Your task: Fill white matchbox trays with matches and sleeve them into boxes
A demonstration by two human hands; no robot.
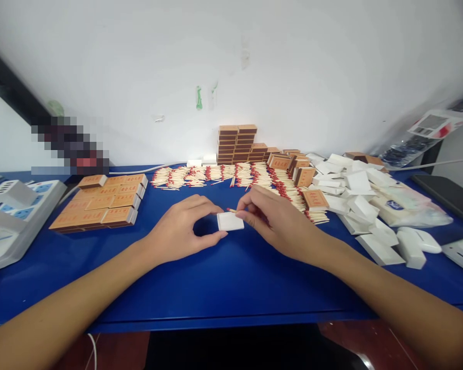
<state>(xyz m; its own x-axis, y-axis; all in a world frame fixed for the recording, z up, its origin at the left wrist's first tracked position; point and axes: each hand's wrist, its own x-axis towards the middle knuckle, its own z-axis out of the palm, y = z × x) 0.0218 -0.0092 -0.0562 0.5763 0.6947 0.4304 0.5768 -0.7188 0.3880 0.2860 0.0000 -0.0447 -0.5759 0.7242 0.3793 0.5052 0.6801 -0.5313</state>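
Note:
A small white matchbox tray (230,221) lies on the blue table (216,288) between my hands. My left hand (183,228) curls round its left end, thumb and fingers pinching it. My right hand (278,218) holds the tray's right end and pinches matches (231,210) whose red tips stick out over the tray's far edge. Rows of red-tipped matches (231,176) lie in a band behind my hands.
Filled brown matchboxes (100,203) lie flat at the left, more are stacked (237,144) at the back wall. A heap of white inner trays (362,205) is at the right, beside a plastic bag (409,205). Power strips (11,216) sit at the far left.

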